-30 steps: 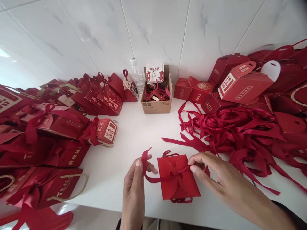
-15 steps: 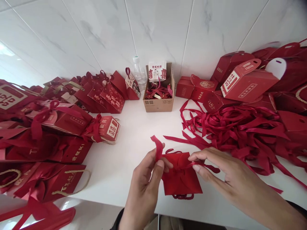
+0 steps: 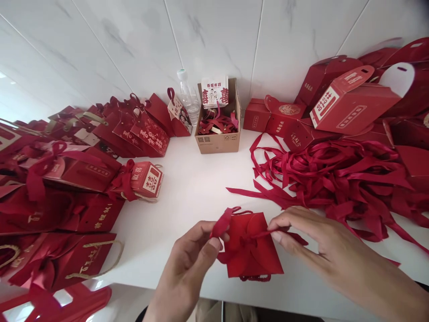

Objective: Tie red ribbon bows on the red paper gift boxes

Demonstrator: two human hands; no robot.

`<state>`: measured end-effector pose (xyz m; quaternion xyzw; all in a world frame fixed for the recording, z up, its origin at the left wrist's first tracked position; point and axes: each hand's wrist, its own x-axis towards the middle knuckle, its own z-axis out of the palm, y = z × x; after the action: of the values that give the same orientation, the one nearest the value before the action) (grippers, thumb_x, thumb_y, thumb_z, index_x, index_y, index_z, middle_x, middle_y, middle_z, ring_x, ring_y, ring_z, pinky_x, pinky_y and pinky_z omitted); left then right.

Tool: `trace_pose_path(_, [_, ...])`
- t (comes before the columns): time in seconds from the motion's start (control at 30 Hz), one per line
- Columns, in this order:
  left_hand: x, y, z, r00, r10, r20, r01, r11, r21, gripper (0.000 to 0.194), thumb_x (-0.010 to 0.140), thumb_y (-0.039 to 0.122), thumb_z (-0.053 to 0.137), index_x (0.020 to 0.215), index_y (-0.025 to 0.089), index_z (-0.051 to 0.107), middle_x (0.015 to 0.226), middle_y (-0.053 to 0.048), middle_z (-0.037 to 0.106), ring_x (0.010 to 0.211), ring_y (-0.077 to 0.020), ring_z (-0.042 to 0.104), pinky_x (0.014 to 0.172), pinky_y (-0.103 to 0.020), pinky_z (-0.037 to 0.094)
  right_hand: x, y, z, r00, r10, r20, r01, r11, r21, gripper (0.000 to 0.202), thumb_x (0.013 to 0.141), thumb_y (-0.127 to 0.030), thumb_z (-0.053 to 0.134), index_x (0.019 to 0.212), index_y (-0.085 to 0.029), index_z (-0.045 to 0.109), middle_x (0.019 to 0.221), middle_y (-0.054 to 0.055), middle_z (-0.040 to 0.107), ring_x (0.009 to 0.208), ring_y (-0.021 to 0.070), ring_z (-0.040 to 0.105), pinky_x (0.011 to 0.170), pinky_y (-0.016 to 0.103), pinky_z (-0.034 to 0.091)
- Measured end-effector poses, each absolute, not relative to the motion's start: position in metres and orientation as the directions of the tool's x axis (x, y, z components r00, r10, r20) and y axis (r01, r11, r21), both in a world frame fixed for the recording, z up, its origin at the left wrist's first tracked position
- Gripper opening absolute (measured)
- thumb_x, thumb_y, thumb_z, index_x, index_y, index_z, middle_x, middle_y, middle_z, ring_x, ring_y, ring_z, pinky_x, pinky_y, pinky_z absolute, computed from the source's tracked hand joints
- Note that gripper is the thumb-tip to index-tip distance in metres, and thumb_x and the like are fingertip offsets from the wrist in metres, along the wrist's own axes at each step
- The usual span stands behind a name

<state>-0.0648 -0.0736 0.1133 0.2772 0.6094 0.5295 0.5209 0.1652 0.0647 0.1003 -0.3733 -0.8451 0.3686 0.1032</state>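
Observation:
A small red box with rope handles lies near the front edge of the white table. Dark red ribbon crosses its top, with a knot at the middle. My left hand pinches one ribbon end between thumb and fingers, just left of the box. On the right side, my right hand holds the other ribbon end between thumb and forefinger, and its tail sticks out past the fingers.
Loose red ribbons are heaped at the right, before stacked red boxes. A cardboard box and a clear bottle stand by the wall. Finished-looking bowed boxes and red bags crowd the left.
My left hand has moved left and a little down, drawing its ribbon end away from the knot. My right hand keeps its pinch, nearly in place. The view has shifted slightly.

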Motion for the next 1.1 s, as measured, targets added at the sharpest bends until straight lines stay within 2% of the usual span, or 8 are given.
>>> trace_pose_path(0.13, [-0.058, -0.063, 0.121, -0.34, 0.897, -0.283, -0.129, 0.254, 0.959, 0.025, 0.103, 0.047, 0.065, 0.097, 0.024, 0.073, 0.081, 0.0, 0.072, 0.081, -0.0148, 0.065, 0.079, -0.024, 0.052, 0.159, 0.065, 0.115, -0.711, 0.691, -0.131, 0.507, 0.375, -0.776, 0.028, 0.106, -0.055, 0.051, 0.103, -0.038, 0.073, 0.107, -0.003, 0.077, 0.097, 0.0187, 0.072, 0.076, 0.029, 0.059])
trace_pose_path(0.3, [-0.055, -0.048, 0.111, -0.497, 0.849, -0.182, -0.057, 0.177, 0.983, 0.055, 0.105, 0.047, 0.061, 0.152, 0.028, 0.04, 0.087, 0.001, 0.078, 0.08, -0.0154, 0.069, 0.081, -0.028, 0.056, 0.157, 0.066, 0.122, -0.655, 0.715, -0.242, 0.451, 0.114, -0.885, 0.04, 0.099, -0.066, 0.057, 0.118, -0.036, 0.076, 0.112, 0.003, 0.082, 0.101, 0.0258, 0.078, 0.076, 0.031, 0.064])
trace_pose_path(0.4, [-0.056, -0.045, 0.105, -0.541, 0.83, -0.136, -0.049, 0.131, 0.99, 0.053, 0.103, 0.047, 0.063, 0.15, 0.027, 0.046, 0.101, -0.003, 0.08, 0.092, -0.0154, 0.071, 0.086, -0.027, 0.057, 0.158, 0.073, 0.119, -0.627, 0.724, -0.286, 0.348, -0.067, -0.935, 0.045, 0.097, -0.068, 0.061, 0.123, -0.035, 0.077, 0.124, 0.006, 0.08, 0.114, 0.031, 0.076, 0.095, 0.039, 0.063])
trace_pose_path(0.47, [-0.057, -0.043, 0.105, -0.565, 0.82, -0.089, -0.022, 0.093, 0.995, 0.051, 0.102, 0.045, 0.066, 0.148, 0.03, 0.051, 0.113, -0.004, 0.079, 0.101, -0.0153, 0.071, 0.091, -0.026, 0.057, 0.156, 0.081, 0.119, -0.653, 0.699, -0.292, 0.203, -0.21, -0.956, 0.046, 0.098, -0.069, 0.06, 0.122, -0.035, 0.079, 0.128, 0.007, 0.078, 0.113, 0.0288, 0.076, 0.094, 0.037, 0.063])
trace_pose_path(0.6, [-0.058, -0.032, 0.113, -0.537, 0.843, 0.032, 0.027, -0.021, 0.999, 0.048, 0.101, 0.038, 0.07, 0.146, 0.034, 0.056, 0.122, -0.004, 0.078, 0.105, -0.0167, 0.074, 0.09, -0.027, 0.06, 0.145, 0.096, 0.128, -0.824, 0.479, -0.301, -0.056, -0.599, -0.799, 0.045, 0.102, -0.062, 0.058, 0.115, -0.026, 0.083, 0.109, 0.008, 0.082, 0.097, 0.024, 0.079, 0.077, 0.031, 0.066])
trace_pose_path(0.67, [-0.06, -0.023, 0.117, -0.518, 0.85, 0.092, 0.044, -0.081, 0.996, 0.044, 0.101, 0.035, 0.071, 0.143, 0.034, 0.059, 0.125, -0.004, 0.078, 0.11, -0.0174, 0.075, 0.091, -0.027, 0.06, 0.139, 0.1, 0.134, -0.867, 0.416, -0.276, -0.087, -0.671, -0.737, 0.036, 0.1, -0.052, 0.065, 0.118, -0.026, 0.082, 0.11, 0.008, 0.082, 0.101, 0.0238, 0.079, 0.079, 0.032, 0.066])
trace_pose_path(0.87, [-0.066, 0.004, 0.126, -0.432, 0.881, 0.195, 0.051, -0.191, 0.98, 0.05, 0.105, 0.032, 0.064, 0.153, 0.037, 0.052, 0.137, -0.003, 0.075, 0.12, -0.0181, 0.072, 0.105, -0.032, 0.056, 0.117, 0.101, 0.131, -0.756, 0.61, -0.237, -0.022, -0.385, -0.922, 0.031, 0.088, -0.05, 0.082, 0.105, -0.024, 0.077, 0.094, 0.002, 0.074, 0.091, 0.0181, 0.075, 0.076, 0.029, 0.062])
trace_pose_path(1.1, [-0.073, 0.014, 0.12, -0.323, 0.92, 0.221, 0.044, -0.219, 0.975, 0.064, 0.107, 0.028, 0.059, 0.164, 0.041, 0.033, 0.144, -0.004, 0.071, 0.132, -0.0196, 0.066, 0.111, -0.037, 0.052, 0.084, 0.102, 0.13, -0.744, 0.66, -0.101, 0.015, -0.135, -0.991, 0.048, 0.088, -0.066, 0.074, 0.086, -0.019, 0.069, 0.071, -0.005, 0.054, 0.06, 0.0099, 0.044, 0.055, 0.025, 0.041])
